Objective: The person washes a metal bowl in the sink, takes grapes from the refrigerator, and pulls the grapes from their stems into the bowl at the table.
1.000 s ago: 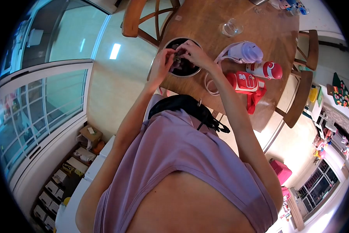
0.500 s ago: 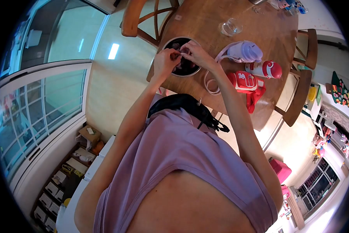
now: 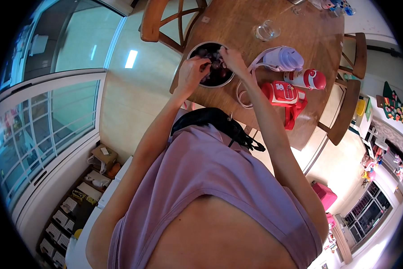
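Grapes (image 3: 216, 65) in the bowl (image 3: 216, 87) on the bench (image 3: 237, 27) lie more exposed as the right hand (image 3: 232, 58) parts from the left hand (image 3: 193, 73), each curled over its own side of the bowl, apparently ending work at one shared spot, though whether either grasps a grape cannot be told.

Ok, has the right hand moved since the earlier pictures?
Yes. Judged against the purple bottle, the right hand has shifted toward the picture's right, closer to that bottle, its fingertips now near the bowl's rim.
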A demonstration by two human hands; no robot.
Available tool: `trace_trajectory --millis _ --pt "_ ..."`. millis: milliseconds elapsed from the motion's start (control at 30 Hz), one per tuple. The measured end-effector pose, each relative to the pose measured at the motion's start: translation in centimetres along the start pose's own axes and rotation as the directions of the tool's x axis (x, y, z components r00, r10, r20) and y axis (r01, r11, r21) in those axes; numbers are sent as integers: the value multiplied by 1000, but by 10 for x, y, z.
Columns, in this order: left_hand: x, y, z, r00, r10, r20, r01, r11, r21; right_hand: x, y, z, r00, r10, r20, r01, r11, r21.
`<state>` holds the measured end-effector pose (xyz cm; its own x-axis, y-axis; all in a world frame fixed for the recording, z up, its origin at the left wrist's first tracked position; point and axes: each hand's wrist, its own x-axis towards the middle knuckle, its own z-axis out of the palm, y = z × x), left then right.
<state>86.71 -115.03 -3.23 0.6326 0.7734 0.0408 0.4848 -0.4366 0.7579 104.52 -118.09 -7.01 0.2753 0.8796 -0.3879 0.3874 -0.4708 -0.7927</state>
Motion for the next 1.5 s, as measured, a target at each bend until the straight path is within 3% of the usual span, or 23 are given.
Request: trace_trajectory --millis 133,200,233,300,367,433,500,633,700,1033,1200,1333,1400,1500 --pt "-5 -8 1 998 -5 -68 3 999 -39 3 12 -10 997 -76 -9 75 993 -86" --pt "-5 -10 6 997 -8 -76 5 999 -42 -4 13 -8 905 -407 -125 339 865 -369" --pt "-5 -11 8 996 -51 -75 46 996 -75 -9 10 -9 904 -408 -127 338 865 -371" --pt "-5 -14 9 993 -95 -74 87 991 -104 -18 3 -10 813 -580 -53 527 771 -357" --pt "-5 -17 10 992 -2 -128 -9 996 -89 -16 13 -3 787 -617 5 584 742 -329" --pt "-4 -17 11 994 -5 -113 -3 997 -76 -17 18 -1 757 -651 61 636 711 -300" --pt "-2 -17 12 995 -7 -101 1 998 -63 -21 17 -2 832 -540 128 554 798 -238" --pt "0 -9 4 997 53 -62 -50 998 44 -28 11 -4 854 -504 132 520 828 -208" --pt "2 -8 3 994 88 -63 -81 992 100 -32 6 -5 900 -417 124 427 901 -69" --pt "5 -11 5 991 133 -23 -129 985 115 -33 5 -11 828 -551 102 561 819 -120" --pt "5 -16 10 987 161 -6 -160 982 103 -34 8 -4 950 -257 177 250 966 61" --pt "3 -16 14 986 165 0 -163 977 139 -25 24 5 964 -202 175 179 974 139" --pt "3 -16 13 985 172 -6 -171 978 116 -19 31 13 986 13 166 -47 978 205" --pt "6 -16 12 986 166 9 -166 985 48 -25 13 14 984 146 100 -170 939 298"
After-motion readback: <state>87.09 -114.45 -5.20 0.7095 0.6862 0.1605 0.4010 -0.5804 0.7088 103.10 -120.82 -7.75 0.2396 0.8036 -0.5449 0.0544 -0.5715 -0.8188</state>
